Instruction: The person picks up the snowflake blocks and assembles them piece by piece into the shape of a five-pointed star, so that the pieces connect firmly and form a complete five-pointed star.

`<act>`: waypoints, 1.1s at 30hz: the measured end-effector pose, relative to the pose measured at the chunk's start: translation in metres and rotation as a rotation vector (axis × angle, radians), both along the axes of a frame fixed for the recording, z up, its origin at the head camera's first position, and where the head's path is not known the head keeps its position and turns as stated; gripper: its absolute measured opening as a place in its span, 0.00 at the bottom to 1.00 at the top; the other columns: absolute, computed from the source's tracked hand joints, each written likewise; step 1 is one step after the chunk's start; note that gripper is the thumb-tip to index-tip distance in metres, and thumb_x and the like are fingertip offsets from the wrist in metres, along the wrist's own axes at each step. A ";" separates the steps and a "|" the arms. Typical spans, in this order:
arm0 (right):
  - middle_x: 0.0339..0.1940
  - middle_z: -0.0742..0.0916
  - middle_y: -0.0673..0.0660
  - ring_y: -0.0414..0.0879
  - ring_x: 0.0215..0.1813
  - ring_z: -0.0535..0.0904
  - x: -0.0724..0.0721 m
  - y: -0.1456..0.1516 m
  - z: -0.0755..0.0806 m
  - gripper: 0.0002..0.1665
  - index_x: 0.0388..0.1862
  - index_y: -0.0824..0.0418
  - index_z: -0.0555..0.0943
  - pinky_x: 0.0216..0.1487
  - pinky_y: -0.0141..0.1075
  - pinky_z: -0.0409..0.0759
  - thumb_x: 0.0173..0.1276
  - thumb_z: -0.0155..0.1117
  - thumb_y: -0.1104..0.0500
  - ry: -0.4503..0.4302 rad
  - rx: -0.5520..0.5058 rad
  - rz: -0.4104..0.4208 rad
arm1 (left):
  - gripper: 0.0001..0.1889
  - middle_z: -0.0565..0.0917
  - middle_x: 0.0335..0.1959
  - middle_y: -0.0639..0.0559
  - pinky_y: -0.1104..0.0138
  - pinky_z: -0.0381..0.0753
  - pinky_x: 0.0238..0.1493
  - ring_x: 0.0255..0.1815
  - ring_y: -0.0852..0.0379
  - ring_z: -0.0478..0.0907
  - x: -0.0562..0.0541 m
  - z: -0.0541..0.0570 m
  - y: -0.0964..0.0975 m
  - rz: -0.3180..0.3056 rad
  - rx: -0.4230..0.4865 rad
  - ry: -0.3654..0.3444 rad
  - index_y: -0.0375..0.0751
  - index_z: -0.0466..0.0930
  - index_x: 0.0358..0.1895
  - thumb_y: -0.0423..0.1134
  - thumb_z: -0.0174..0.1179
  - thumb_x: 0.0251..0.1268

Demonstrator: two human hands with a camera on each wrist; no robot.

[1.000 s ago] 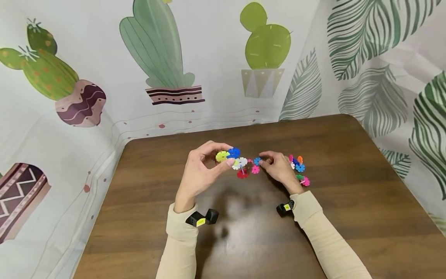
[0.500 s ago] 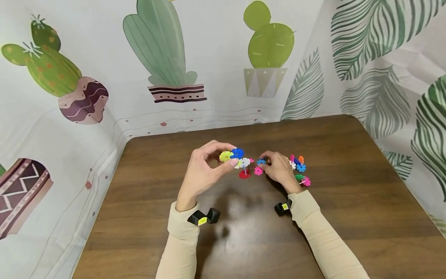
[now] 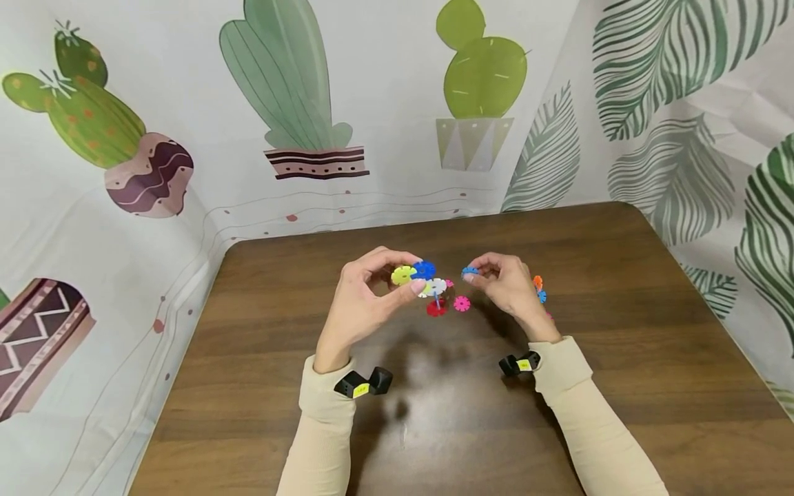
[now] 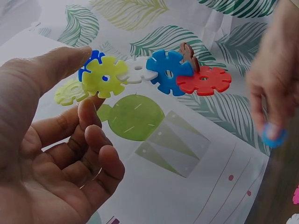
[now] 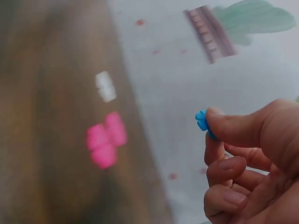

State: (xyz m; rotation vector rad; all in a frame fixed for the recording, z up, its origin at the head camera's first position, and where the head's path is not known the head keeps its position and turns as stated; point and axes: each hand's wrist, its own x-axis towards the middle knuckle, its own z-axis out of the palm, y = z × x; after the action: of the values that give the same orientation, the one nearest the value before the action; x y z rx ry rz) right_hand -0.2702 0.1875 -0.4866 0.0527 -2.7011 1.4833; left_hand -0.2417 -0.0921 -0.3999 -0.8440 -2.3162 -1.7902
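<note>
My left hand point(image 3: 366, 296) pinches a joined cluster of notched plastic snowflake discs between thumb and fingers, raised above the table. In the left wrist view the cluster runs from a yellow disc point(image 4: 95, 71) through a white disc point(image 4: 133, 75) and a blue disc point(image 4: 159, 67) to a red disc point(image 4: 216, 80), with a brown disc point(image 4: 187, 52) standing behind. A darker blue disc is partly covered by the thumb. To the right, my right hand point(image 3: 511, 286) pinches a single small blue disc point(image 5: 201, 120) by its edge, apart from the cluster.
A loose pink disc point(image 3: 462, 303) lies on the brown table point(image 3: 248, 358) between the hands. The right wrist view shows blurred pink discs point(image 5: 102, 144) and a white disc point(image 5: 106, 86). An orange disc point(image 3: 537, 282) and others sit partly hidden behind the right wrist. A printed cloth point(image 3: 397, 103) hangs behind.
My right hand has lifted the small blue disc off the table and shifted a little right, covering more of the loose discs there. The left hand has barely moved.
</note>
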 end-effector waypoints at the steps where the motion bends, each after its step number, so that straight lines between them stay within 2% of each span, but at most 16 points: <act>1: 0.37 0.90 0.59 0.46 0.35 0.78 0.002 0.001 0.006 0.12 0.46 0.61 0.89 0.34 0.32 0.76 0.72 0.77 0.55 0.016 -0.014 -0.006 | 0.13 0.88 0.42 0.58 0.70 0.81 0.37 0.37 0.51 0.79 0.000 0.000 0.000 0.000 0.001 0.000 0.55 0.90 0.51 0.41 0.76 0.64; 6: 0.31 0.89 0.48 0.40 0.30 0.76 0.013 0.004 0.033 0.11 0.44 0.61 0.90 0.30 0.29 0.74 0.69 0.80 0.56 0.094 -0.138 0.017 | 0.12 0.88 0.41 0.58 0.70 0.81 0.37 0.36 0.53 0.79 -0.001 0.001 0.000 0.005 -0.003 0.007 0.54 0.91 0.51 0.41 0.76 0.64; 9: 0.29 0.88 0.41 0.37 0.28 0.76 0.018 0.005 0.043 0.10 0.44 0.62 0.90 0.28 0.28 0.73 0.68 0.80 0.58 0.128 -0.206 0.054 | 0.12 0.88 0.41 0.58 0.70 0.81 0.38 0.37 0.54 0.79 -0.001 0.001 0.001 0.008 -0.008 0.009 0.53 0.91 0.51 0.41 0.75 0.64; 12: 0.28 0.89 0.39 0.36 0.27 0.77 0.024 0.004 0.051 0.09 0.44 0.61 0.90 0.26 0.29 0.72 0.69 0.80 0.58 0.159 -0.231 0.077 | 0.12 0.88 0.41 0.58 0.70 0.81 0.38 0.37 0.53 0.79 0.000 0.001 0.001 0.012 -0.013 0.007 0.53 0.91 0.51 0.41 0.75 0.64; 16: 0.31 0.91 0.39 0.39 0.29 0.80 0.031 0.001 0.061 0.09 0.46 0.58 0.93 0.25 0.30 0.72 0.69 0.79 0.56 0.195 -0.212 0.079 | 0.12 0.88 0.41 0.58 0.70 0.81 0.38 0.38 0.52 0.79 0.000 0.001 0.001 0.014 -0.019 0.006 0.53 0.91 0.51 0.41 0.76 0.64; 21: 0.38 0.94 0.44 0.39 0.32 0.84 0.042 -0.003 0.072 0.12 0.52 0.55 0.93 0.26 0.31 0.72 0.71 0.77 0.56 0.219 -0.192 0.087 | 0.12 0.87 0.40 0.58 0.70 0.81 0.39 0.38 0.53 0.79 0.000 0.001 0.002 -0.001 -0.016 0.003 0.54 0.91 0.50 0.40 0.76 0.64; 25: 0.40 0.95 0.46 0.38 0.31 0.82 0.050 -0.006 0.080 0.12 0.53 0.53 0.93 0.26 0.31 0.73 0.71 0.77 0.57 0.225 -0.188 0.105 | 0.12 0.87 0.40 0.58 0.70 0.81 0.39 0.38 0.54 0.79 0.000 0.001 0.003 -0.011 -0.013 0.000 0.55 0.91 0.50 0.41 0.76 0.65; 28: 0.37 0.94 0.46 0.39 0.28 0.78 0.055 -0.008 0.085 0.10 0.49 0.53 0.94 0.25 0.31 0.72 0.70 0.78 0.58 0.224 -0.200 0.120 | 0.12 0.87 0.40 0.59 0.71 0.81 0.39 0.38 0.53 0.79 0.000 0.000 0.003 -0.015 -0.020 -0.002 0.56 0.91 0.50 0.41 0.76 0.65; 33: 0.26 0.88 0.50 0.41 0.23 0.70 0.061 -0.012 0.091 0.05 0.42 0.54 0.93 0.23 0.34 0.68 0.68 0.80 0.59 0.229 -0.223 0.130 | 0.12 0.88 0.40 0.60 0.67 0.82 0.39 0.39 0.48 0.80 0.001 0.000 0.004 -0.026 -0.038 0.003 0.56 0.91 0.50 0.42 0.77 0.65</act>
State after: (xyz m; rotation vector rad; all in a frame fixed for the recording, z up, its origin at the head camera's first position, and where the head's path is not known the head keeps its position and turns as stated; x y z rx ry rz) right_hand -0.2089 0.1755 -0.3961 0.3689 -2.3805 1.6884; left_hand -0.2403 -0.0877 -0.3997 -0.8864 -2.3555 -1.7588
